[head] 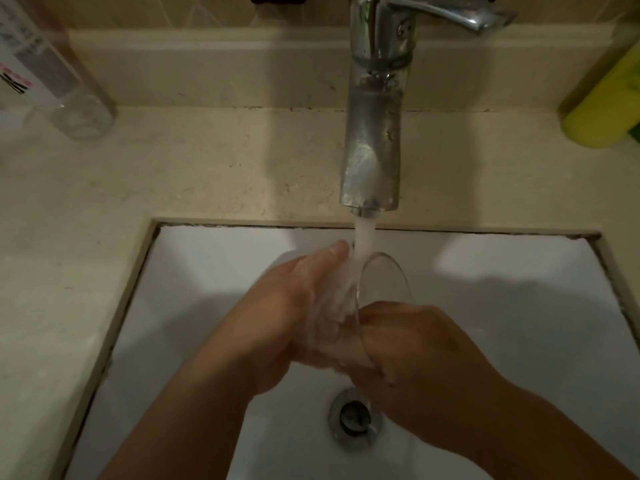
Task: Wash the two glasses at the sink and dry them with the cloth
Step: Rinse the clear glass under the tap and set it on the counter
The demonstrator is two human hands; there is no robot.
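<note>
I judge the task to be in its first stage: one glass point(377, 299) is under running water, and nothing I can see indicates that any drying has begun. I see no second glass and no cloth in this view, so I cannot say whether the other glass is washed. The glass lies tilted between both hands, over the sink point(519, 306), its rim facing up and away from me, directly below the tap point(372, 140). The stream point(364, 240) lands at the point where the left fingers meet the glass wall. My left hand point(294, 306) is curled round the far-left side of the glass, fingers pointing away toward the stream and wet. My right hand point(415, 344) grips the near-right side of the glass, fingers wrapped round its lower body; how the fingertips lie is hidden behind the glass. The drain point(353, 417) sits just below the right hand. Remaining, by my estimate: finish this rinse, wash the second glass, dry both.
</note>
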